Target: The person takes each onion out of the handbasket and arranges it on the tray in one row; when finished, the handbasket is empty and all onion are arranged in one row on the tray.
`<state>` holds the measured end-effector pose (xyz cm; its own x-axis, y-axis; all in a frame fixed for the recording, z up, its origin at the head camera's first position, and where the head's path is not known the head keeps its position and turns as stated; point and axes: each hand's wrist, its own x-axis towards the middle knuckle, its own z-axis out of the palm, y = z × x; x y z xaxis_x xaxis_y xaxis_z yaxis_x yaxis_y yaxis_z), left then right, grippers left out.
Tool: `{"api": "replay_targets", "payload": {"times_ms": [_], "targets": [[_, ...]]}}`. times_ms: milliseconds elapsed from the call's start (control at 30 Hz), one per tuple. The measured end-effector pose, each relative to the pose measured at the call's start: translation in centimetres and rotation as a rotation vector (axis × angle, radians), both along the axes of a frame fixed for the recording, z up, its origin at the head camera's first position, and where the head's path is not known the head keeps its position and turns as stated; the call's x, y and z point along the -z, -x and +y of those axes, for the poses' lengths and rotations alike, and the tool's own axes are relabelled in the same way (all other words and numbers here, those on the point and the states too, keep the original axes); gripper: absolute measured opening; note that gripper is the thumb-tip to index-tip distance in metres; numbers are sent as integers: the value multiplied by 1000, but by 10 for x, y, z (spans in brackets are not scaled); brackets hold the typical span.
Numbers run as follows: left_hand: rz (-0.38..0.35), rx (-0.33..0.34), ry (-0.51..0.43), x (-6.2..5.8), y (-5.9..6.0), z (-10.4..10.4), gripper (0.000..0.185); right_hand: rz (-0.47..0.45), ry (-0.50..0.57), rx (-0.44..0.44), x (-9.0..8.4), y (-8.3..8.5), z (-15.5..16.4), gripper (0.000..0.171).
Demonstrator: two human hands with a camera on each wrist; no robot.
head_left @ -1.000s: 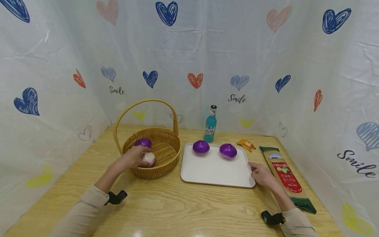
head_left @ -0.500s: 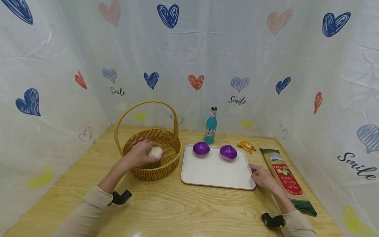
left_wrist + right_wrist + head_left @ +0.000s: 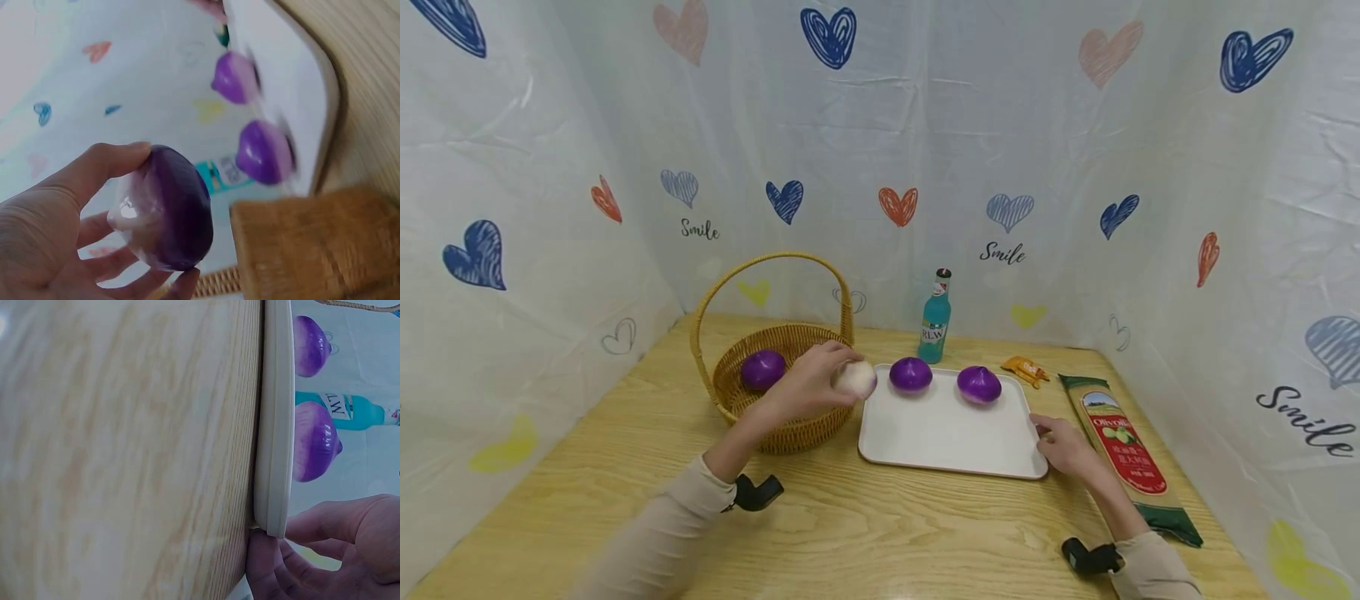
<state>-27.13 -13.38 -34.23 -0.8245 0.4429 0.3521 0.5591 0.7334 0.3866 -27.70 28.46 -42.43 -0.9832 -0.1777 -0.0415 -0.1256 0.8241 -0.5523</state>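
My left hand [image 3: 805, 385] holds a glossy purple-and-white onion [image 3: 856, 381] between thumb and fingers, raised between the wicker basket [image 3: 811, 435] and the white tray [image 3: 940, 446]. In the left wrist view, the thumb lies on top of the held onion [image 3: 169, 212] and the fingers curl beneath it. Another purple onion [image 3: 763, 369] sits in the basket's left part. Two more, a left onion [image 3: 911, 375] and a right onion [image 3: 979, 384], stand along the tray's back. My right hand [image 3: 1066, 444] pinches the tray's right edge, with the thumb above and a finger underneath, as the right wrist view shows.
Behind the tray stands a blue-green bottle [image 3: 934, 321]. An orange snack packet [image 3: 1025, 370] lies at its back right corner, and a long green-and-tan food packet [image 3: 1123, 446] lies to the right. The basket's tall handle [image 3: 775, 257] arches up. A heart-print curtain [image 3: 865, 108] encloses the wooden table.
My left hand has lifted the onion out of the basket and carried it right, to the tray's left edge. The onion left in the basket now shows fully. My right hand stays on the tray.
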Motion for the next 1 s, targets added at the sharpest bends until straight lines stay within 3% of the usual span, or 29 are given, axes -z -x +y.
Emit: {"api": "replay_targets", "payload": {"times_ms": [200, 367, 567, 800, 1000], "targets": [[5, 94, 20, 3, -1, 36, 53, -2, 3, 3, 1, 0, 0, 53], [-35, 122, 13, 10, 0, 56, 54, 1, 2, 6, 0, 0, -1, 53], [-105, 134, -18, 25, 3, 72, 54, -2, 4, 9, 0, -1, 0, 53], [-127, 104, 44, 48, 8, 80, 56, 8, 6, 8, -1, -2, 0, 52], [-195, 84, 21, 55, 8, 82, 58, -1, 13, 19, 0, -1, 0, 52]]}}
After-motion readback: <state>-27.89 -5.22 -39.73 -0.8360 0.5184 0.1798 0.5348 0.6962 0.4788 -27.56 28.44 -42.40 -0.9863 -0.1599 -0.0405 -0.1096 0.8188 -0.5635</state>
